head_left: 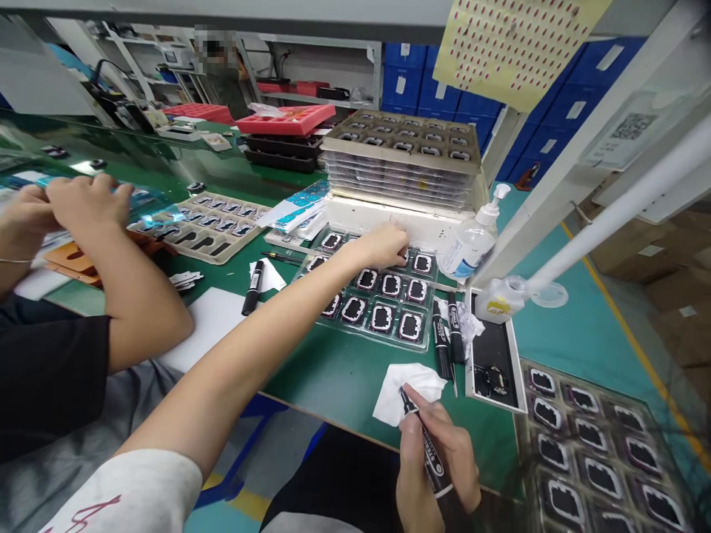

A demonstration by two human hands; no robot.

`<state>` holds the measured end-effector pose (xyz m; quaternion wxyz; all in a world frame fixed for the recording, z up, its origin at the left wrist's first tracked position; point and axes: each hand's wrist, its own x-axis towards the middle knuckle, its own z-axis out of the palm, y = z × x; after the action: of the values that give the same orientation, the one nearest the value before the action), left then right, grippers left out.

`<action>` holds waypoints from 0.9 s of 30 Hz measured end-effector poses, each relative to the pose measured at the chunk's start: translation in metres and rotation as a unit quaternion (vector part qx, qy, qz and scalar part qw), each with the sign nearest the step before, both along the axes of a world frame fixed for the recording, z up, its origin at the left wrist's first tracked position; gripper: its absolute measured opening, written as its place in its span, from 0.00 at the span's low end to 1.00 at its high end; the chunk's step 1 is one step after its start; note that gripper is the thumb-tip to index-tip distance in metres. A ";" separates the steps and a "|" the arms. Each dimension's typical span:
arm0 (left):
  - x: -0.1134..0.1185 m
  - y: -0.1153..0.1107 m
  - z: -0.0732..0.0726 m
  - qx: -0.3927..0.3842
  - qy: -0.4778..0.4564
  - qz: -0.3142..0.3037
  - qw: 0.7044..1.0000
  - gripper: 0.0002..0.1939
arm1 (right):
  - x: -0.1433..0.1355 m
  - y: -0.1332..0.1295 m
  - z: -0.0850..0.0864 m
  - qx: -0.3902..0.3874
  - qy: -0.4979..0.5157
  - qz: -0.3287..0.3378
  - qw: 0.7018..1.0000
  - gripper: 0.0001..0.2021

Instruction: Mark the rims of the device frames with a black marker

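Observation:
My left hand reaches across to the back row of a clear plastic tray. Its fingers are bent down over a pocket there, and what they grip is hidden beneath them. Black watch-shaped frames with white rims, such as this frame, fill the tray in rows. In front of me my right hand is closed around a black marker pen, its tip pointing up and away. Just beyond that tip lies a white wipe.
Right of the tray lie more black markers, a pump bottle and a small open bottle. Another filled tray sits at lower right. Stacked trays rise behind. At left, a co-worker's hands handle bluish film.

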<state>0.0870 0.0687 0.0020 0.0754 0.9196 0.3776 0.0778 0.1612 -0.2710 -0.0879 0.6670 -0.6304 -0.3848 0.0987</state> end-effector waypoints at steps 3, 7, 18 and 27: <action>-0.005 -0.008 0.002 0.021 -0.029 -0.006 0.999 0.07 | 0.000 -0.001 -0.001 0.002 0.027 0.006 1.000 0.08; -0.030 -0.041 0.009 -0.017 -0.171 -0.010 0.985 0.09 | 0.007 -0.009 -0.006 -0.022 -0.037 0.032 0.999 0.09; -0.094 -0.244 -0.066 -0.282 -0.483 0.080 0.825 0.25 | 0.049 -0.008 -0.009 -0.100 -0.093 0.168 0.976 0.02; -0.080 -0.255 -0.074 -0.242 -0.404 0.020 0.882 0.25 | 0.026 0.000 0.001 -0.121 -0.072 0.125 0.982 0.05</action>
<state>0.0075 -0.1863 -0.0722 0.4398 0.7539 0.3393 0.3508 0.1876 -0.2711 -0.0868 0.5386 -0.6589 -0.4927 0.1814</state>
